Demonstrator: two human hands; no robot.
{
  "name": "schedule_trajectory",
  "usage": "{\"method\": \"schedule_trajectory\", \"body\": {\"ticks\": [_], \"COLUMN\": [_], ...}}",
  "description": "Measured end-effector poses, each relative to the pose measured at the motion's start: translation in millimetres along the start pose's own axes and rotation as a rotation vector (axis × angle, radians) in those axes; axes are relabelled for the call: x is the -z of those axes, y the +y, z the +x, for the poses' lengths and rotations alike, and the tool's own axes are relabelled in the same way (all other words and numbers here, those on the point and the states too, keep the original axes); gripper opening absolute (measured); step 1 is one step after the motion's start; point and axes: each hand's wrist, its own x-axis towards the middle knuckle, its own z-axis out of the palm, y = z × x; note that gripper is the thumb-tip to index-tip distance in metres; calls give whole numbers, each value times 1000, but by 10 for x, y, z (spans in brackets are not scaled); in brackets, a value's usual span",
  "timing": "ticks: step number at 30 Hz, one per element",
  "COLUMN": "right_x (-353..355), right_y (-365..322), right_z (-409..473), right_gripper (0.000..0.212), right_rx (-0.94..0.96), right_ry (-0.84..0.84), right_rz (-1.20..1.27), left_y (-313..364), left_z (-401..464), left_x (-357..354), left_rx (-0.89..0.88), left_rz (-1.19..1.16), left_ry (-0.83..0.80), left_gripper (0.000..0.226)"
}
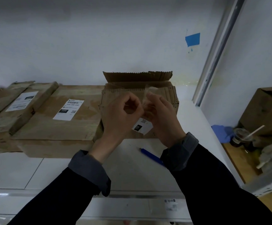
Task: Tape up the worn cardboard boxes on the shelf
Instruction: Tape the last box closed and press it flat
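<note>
A worn, torn cardboard box stands on the white shelf, its back flap raised and a white label partly peeled at its front. Both my hands are in front of it. My left hand has thumb and fingers pinched on a thin strip of clear tape. My right hand holds a crumpled wad of clear tape against the box top. The two hands nearly touch.
A flat box with a white label sits left of the worn box, and more flat boxes lie further left. A blue pen-like tool lies on the shelf. A metal upright bounds the right; beyond it stand a carton and a drink cup.
</note>
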Motion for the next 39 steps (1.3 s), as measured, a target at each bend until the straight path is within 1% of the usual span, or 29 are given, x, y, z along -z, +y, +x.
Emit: {"method": "schedule_trajectory", "body": {"ticks": [3,5,8,11,14,19,21,22,24,25,27,29,31,35,37,39], "right_x": [29,45,51,69,68,44,37,31,9,-6,-40,-59,-62,-71,-73,-87], "right_y": [-1,2,-4,-17,-31,-33,-32,-33,-42,-43,-55,-68,-90,-130,-142,-152], "right_z": [37,53,59,61,52,44,48,48,41,35,14,-9,-24,-48,-53,-61], "right_gripper": [14,10,12,10,9,7,12,16,18,19,16,12,11,33,37,36], "right_rx": [-37,-44,-58,-61,-60,-35,-29,-28,-15,-9,-4,5,24,37,34,21], "right_ry": [-17,-14,-18,-18,-20,-24,-23,-27,-39,-46,-60,-83,-100,-69,-43,-27], "right_rz": [-1,24,67,69,36,-3,-5,-4,-4,-3,10,21,17,64,73,93], "left_y": [-28,-46,-72,-84,-125,-157,-110,-74,7,36,65,79,87,117,145,151], "left_z": [18,27,35,31,46,112,121,123,134,141,148,150,152,136,129,122], "left_x": [29,48,90,162,231,376,407,408,384,366,332,319,316,324,326,328], "left_rx": [-108,-137,-208,-286,-356,-380,-336,-276,-99,-8,112,169,232,358,408,445], "left_rz": [63,75,102,134,175,167,107,72,13,-18,-84,-160,-234,-413,-472,-542], "left_ry": [-42,-44,-60,-124,-199,-322,-320,-290,-216,-201,-204,-206,-198,-162,-148,-146], "left_gripper": [8,11,15,23,26,35,33,30,22,22,33,36,32,27,22,21]}}
